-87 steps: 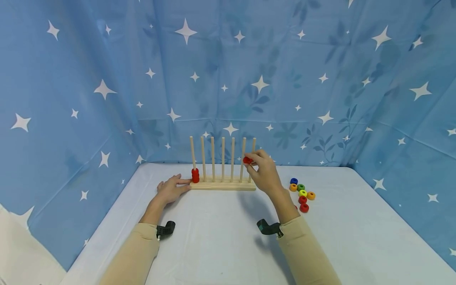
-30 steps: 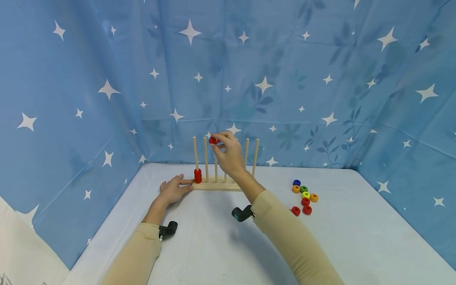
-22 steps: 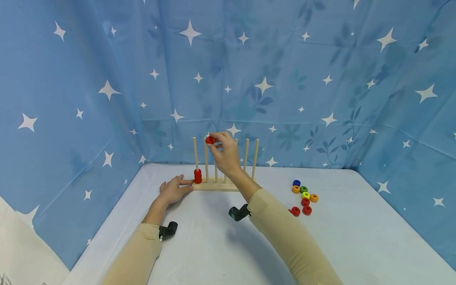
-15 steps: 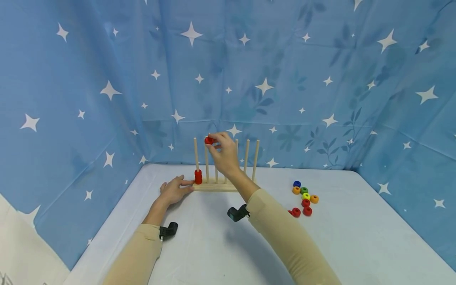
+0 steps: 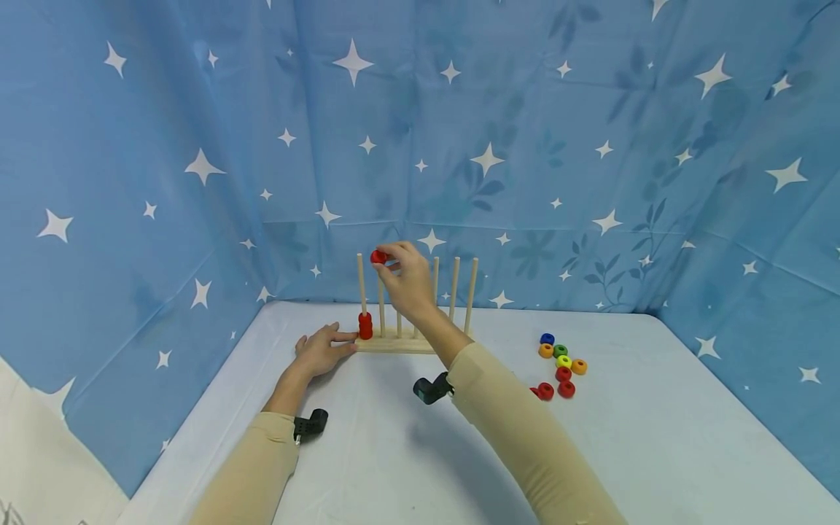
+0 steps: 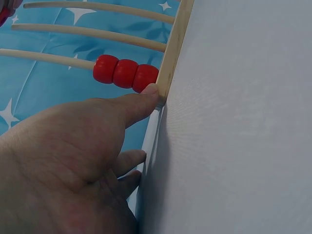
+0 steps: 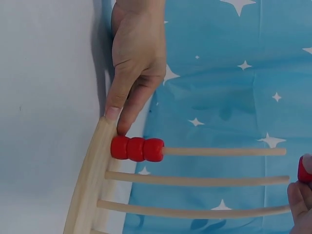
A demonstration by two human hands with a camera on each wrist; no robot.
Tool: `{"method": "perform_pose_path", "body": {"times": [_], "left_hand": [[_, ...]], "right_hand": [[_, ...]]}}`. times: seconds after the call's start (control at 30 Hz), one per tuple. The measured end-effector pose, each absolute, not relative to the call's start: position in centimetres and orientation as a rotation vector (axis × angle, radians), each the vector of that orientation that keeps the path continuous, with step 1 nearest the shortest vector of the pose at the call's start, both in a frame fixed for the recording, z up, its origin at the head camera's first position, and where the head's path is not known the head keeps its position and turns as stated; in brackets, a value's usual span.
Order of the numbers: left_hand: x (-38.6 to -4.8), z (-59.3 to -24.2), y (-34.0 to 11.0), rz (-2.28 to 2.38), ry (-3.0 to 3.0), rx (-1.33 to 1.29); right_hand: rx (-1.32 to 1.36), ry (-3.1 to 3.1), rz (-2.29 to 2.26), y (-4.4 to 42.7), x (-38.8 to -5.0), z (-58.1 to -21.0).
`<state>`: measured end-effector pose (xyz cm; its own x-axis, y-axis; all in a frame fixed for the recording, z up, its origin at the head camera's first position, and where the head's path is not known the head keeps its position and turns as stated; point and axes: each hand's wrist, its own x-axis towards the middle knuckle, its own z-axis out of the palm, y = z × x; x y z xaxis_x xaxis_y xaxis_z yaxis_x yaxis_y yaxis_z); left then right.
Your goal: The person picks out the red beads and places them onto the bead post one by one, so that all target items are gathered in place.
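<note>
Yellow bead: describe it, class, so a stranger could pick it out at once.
On the white table, right of the wooden peg rack in the head view, lie loose beads. The yellow bead is the only yellow one there, among blue, green, orange and red.

I am seeing bright red on the bead (image 5: 377,257) in my right grip (image 5: 408,281), and the same red is repeating on the stacked beads (image 5: 364,326). The rack (image 5: 394,346) is showing pale, plain wood. Farther right, I am spotting a blue bead (image 5: 547,339), two orange beads (image 5: 579,367), a green bead (image 5: 560,351), a yellow bead (image 5: 564,362) and red loose beads (image 5: 566,389). I am wearing beige sleeves (image 5: 531,430). The surface (image 5: 367,467) is showing white; the blue backdrop (image 5: 420,95) is bearing white four-pointed stars and darker leaf sprays.
</note>
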<state>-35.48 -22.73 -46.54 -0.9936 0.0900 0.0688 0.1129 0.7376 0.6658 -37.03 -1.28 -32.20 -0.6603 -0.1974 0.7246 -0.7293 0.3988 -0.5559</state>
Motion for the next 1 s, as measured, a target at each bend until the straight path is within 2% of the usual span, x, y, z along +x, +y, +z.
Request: {"method": "perform_pose_path", "body": {"times": [1.0], "left_hand": [[-35.5, -46.4, -22.6, -1.097, -2.933, -0.147]], "right_hand": [[0.747, -2.183, 1.150, -3.7, -37.7, -31.1]]}}
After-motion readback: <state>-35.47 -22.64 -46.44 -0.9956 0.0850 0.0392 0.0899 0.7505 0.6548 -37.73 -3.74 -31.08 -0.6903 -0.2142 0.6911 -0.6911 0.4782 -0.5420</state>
